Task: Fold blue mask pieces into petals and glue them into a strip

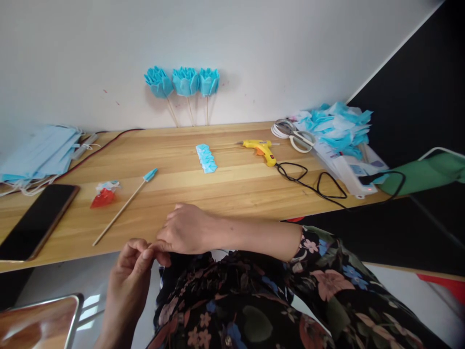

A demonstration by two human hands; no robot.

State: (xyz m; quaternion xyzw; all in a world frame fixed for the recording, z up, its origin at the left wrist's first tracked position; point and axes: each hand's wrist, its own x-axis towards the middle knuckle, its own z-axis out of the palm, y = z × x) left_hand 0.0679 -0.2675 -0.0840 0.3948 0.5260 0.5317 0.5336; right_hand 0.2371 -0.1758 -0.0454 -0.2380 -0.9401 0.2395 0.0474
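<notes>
In front of my body, at the table's front edge, my left hand (131, 269) and my right hand (183, 229) meet at the fingertips. The fingers of both are pinched closed; anything between them is too small or hidden to make out. Just beyond lies a thin wooden stick (118, 213) with a small rolled blue tip (150, 175). Farther back, a short strip of overlapping blue petals (206, 158) rests flat on the wood. Three blue flowers on sticks, a left one (159, 82), a middle one (186, 81) and a right one (209, 82), lean against the wall.
A yellow glue gun (259, 147) with a black cord lies right of centre, near white-handled scissors (301, 140). Blue fabric pieces (337, 126) are heaped by a power strip (358, 182). On the left are face masks (39, 150), a phone (38, 220) and a red packet (104, 196).
</notes>
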